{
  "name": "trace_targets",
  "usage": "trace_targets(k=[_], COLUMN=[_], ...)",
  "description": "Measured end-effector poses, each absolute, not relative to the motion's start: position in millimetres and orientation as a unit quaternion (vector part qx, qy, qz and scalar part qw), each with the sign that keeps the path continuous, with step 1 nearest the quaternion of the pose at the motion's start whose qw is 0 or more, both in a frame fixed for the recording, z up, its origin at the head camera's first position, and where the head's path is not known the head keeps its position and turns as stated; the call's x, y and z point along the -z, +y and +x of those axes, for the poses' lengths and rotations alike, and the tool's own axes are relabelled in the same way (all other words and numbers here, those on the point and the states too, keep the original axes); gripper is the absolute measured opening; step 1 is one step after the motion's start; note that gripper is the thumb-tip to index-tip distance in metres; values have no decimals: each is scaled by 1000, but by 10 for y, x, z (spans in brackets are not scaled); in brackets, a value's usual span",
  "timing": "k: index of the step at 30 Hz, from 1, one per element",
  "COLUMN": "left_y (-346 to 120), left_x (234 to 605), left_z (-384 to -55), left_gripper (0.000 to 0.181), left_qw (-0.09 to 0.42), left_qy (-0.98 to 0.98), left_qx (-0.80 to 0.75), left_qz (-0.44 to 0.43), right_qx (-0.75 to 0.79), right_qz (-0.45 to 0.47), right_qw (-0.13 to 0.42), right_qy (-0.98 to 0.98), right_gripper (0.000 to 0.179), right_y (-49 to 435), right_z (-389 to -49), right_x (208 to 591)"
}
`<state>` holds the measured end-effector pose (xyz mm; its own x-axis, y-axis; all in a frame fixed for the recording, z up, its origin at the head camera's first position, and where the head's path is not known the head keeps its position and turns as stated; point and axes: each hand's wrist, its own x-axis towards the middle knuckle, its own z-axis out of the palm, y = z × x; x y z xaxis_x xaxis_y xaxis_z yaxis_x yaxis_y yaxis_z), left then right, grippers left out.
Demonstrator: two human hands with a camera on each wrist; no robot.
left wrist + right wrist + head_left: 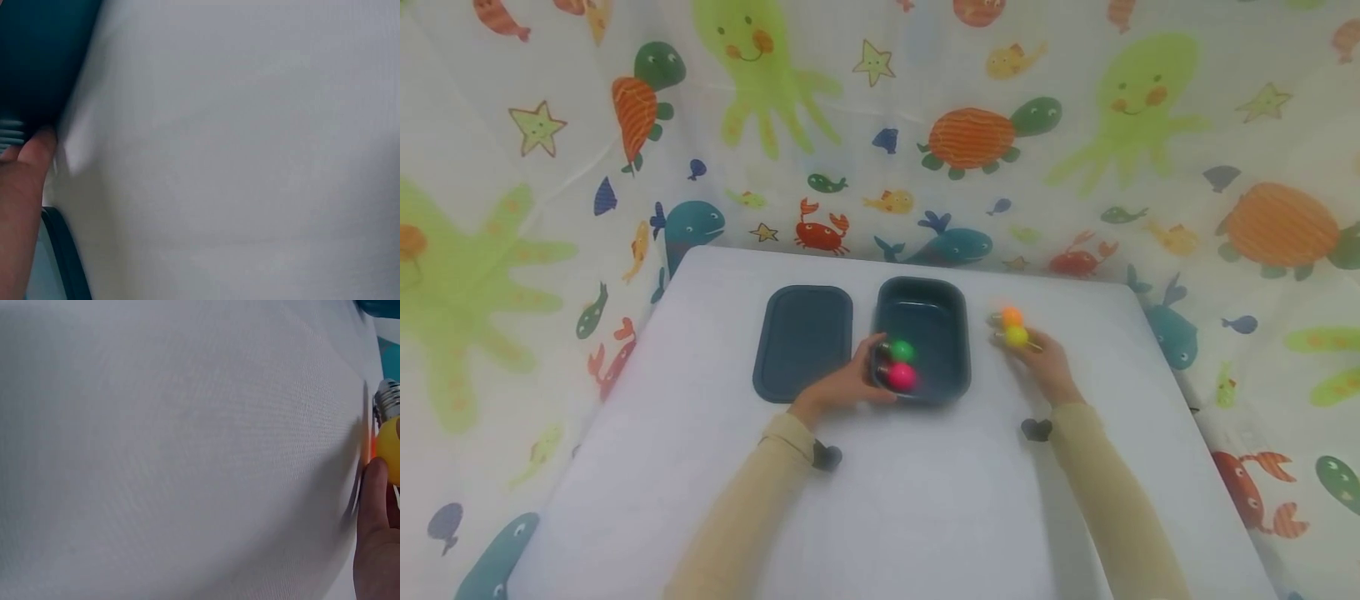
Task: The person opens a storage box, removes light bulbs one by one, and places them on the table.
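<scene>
My left hand (846, 385) is at the front-left corner of a dark blue-grey box (958, 333), fingers and thumb around a green light bulb (902, 352) and a pink light bulb (901, 377). Their screw bases point toward the palm. In the left wrist view the thumb lies beside a ridged base (9, 134), against the box wall (44, 50). To the right of the box, my right hand (1045, 362) holds a yellow light bulb (1017, 337) with an orange light bulb (1012, 317) beside it. The thumb touches the yellow bulb in the right wrist view.
The box's flat lid (805, 342) lies on the white table (940, 500), left of the box. Behind and beside the table hangs a curtain (850, 125) printed with sea animals. Dark wrist devices (827, 456) show at both cuffs.
</scene>
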<state>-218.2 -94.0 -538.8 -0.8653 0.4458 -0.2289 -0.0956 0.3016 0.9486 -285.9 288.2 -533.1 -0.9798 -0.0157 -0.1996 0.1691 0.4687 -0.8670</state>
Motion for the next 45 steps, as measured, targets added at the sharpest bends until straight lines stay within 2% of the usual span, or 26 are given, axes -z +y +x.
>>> trace_targets(k=[21,25,29,33,39,45], left_y=[-908,-915,-916,-928,-941,-946], left_x=[5332,5308,5111,4973,5200,5264], left_z=[-2034,-2001,-1918,-1870,-1932,-1901], left_gripper=[106,106,107,107,112,109], left_qw=[234,237,248,265,264,246], left_qy=[778,770,761,757,763,768], left_qx=[-573,-582,-590,-589,-583,-583], left_qz=[108,105,102,101,95,97], right_qx=[504,503,507,511,521,575], right_qz=[55,62,61,55,33,-2], right_qw=[101,106,107,96,75,88], right_qy=[856,856,853,852,850,813], right_gripper=[66,72,74,71,66,68], right_y=[2902,2931,2981,2977,2857,2558], right_z=[-2779,-2754,-2747,-2751,-2773,-2683], right_x=[5329,5291,5243,5164,4994,4621])
